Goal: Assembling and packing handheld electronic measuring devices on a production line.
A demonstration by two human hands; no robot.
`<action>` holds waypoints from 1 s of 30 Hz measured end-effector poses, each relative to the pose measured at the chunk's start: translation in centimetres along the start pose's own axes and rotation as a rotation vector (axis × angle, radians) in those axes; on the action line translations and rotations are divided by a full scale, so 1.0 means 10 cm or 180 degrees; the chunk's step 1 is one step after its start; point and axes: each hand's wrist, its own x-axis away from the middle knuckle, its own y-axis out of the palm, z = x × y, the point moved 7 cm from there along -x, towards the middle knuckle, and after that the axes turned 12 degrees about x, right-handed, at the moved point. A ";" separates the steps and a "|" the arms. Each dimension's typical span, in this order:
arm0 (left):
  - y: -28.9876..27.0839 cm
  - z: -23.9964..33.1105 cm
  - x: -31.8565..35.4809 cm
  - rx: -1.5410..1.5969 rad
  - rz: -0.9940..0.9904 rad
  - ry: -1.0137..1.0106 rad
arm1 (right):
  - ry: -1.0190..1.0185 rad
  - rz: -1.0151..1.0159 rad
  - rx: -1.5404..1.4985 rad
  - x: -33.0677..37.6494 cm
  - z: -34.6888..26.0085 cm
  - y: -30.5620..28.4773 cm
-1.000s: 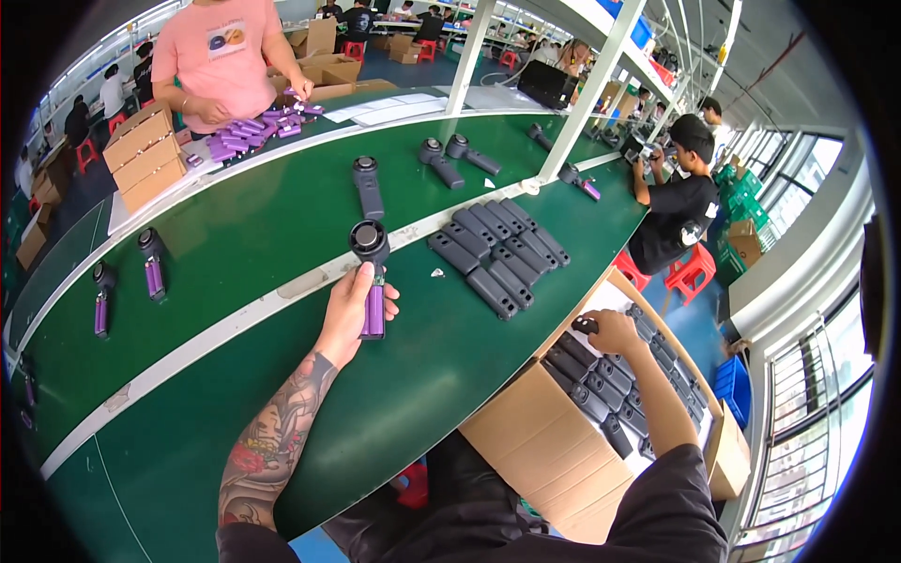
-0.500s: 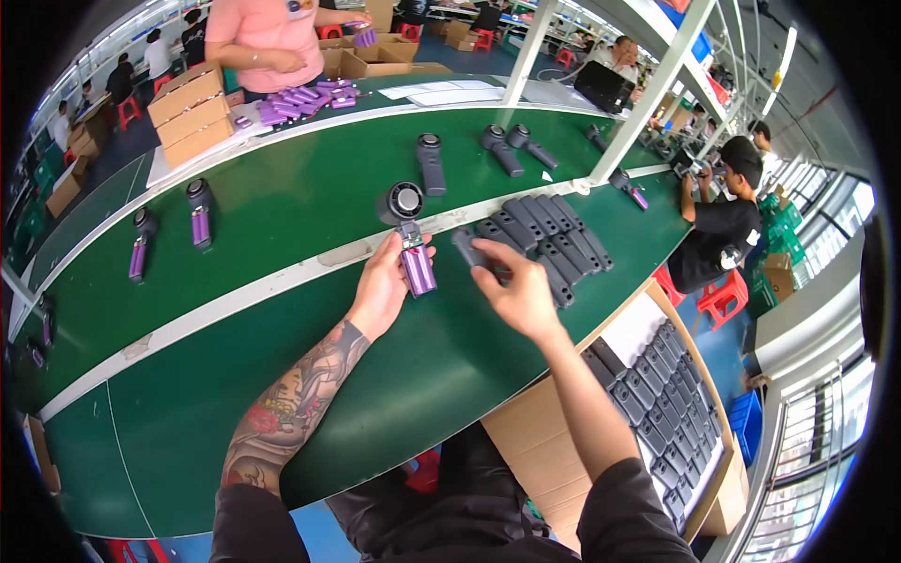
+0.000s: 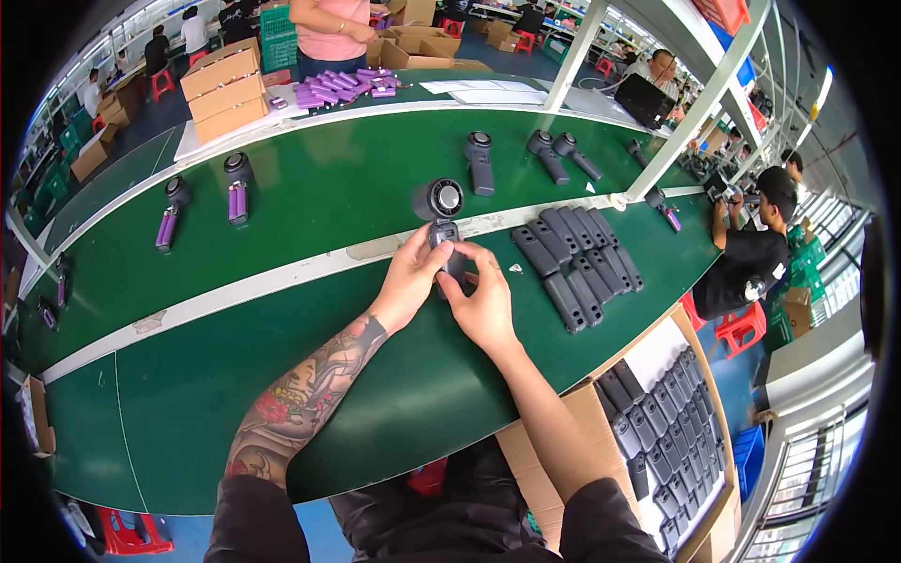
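Over the near side of the green bench, my left hand (image 3: 405, 280) grips a dark grey handheld fan (image 3: 441, 199) just below its round head, which points up and away. My right hand (image 3: 484, 302) is closed round the lower handle, fingers and thumb pressing a dark grey handle cover (image 3: 454, 268) against it. The purple battery cells are hidden by the cover and my fingers. Right of my hands, several dark handle covers (image 3: 567, 298) lie in tight rows on the bench.
A cardboard box (image 3: 540, 458) at my right holds many more dark covers. Across the white divider strip (image 3: 188, 310) stand finished-looking fans (image 3: 480, 161) and fans with bare purple cells (image 3: 237, 205). Purple batteries (image 3: 328, 89) are heaped at the far side. A co-worker (image 3: 758, 235) sits at right.
My right hand has brought a cover from beside the rows leftward onto the fan's handle. The purple cells that showed there are now covered. The whole view has shifted somewhat.
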 end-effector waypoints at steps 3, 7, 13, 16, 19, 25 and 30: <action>-0.04 0.06 -0.01 -0.0393 0.0015 0.0113 | 0.0339 -0.0316 -0.0495 -0.08 0.04 0.09; -0.04 0.12 -0.03 -0.0728 0.0069 0.0314 | 0.0923 -0.1187 -0.1142 -0.16 0.11 0.26; -0.12 0.12 -0.01 -0.1457 -0.0125 0.0737 | 0.0088 -0.0699 -0.0876 -0.17 0.05 0.31; -0.04 0.21 0.03 -0.0947 -0.0043 0.0408 | 0.0221 -0.0751 -0.0803 -0.14 -0.02 0.27; 0.00 0.21 -0.01 -0.1067 -0.0059 0.0421 | 0.0154 -0.0635 -0.0792 -0.16 0.00 0.25; -0.42 0.38 -0.11 -0.1963 0.0871 0.0633 | 0.1276 -0.1719 -0.4169 -0.17 0.24 0.37; -1.55 1.19 0.02 -0.4151 0.3636 0.1910 | 0.0974 -0.3104 -0.6483 -0.10 0.26 0.40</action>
